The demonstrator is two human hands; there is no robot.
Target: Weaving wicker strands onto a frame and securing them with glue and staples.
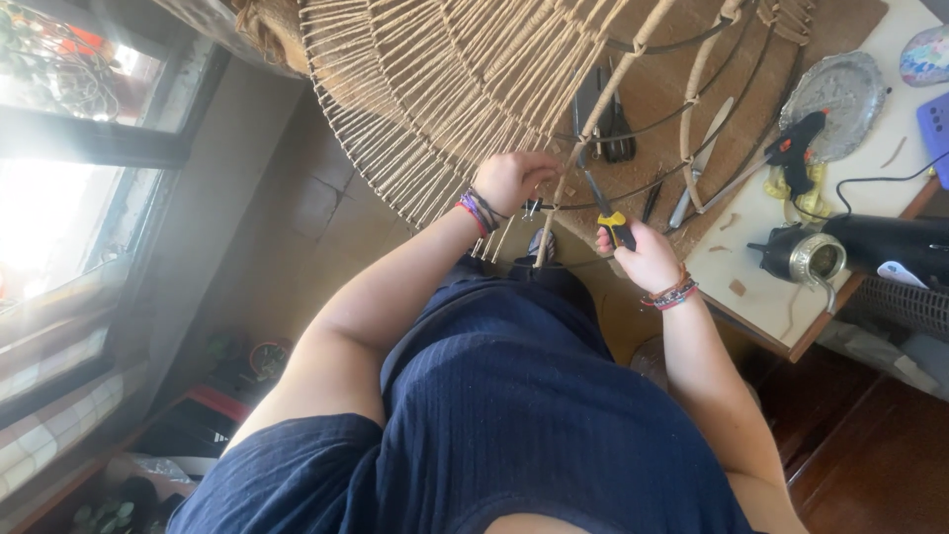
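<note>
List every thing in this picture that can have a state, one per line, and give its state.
Left hand: gripping the wire frame's rim.
Right hand: closed on the yellow-handled tool.
Wire frame: partly wrapped with twine.
Glue gun: lying on the table, corded.
Metal tray: flat on the table.

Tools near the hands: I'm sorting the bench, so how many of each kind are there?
Yellow-handled pliers: 1, in the right hand
Glue gun: 1
Black scissors: 1
Metal tray: 1
Total: 4
The left hand grips the woven frame.
</note>
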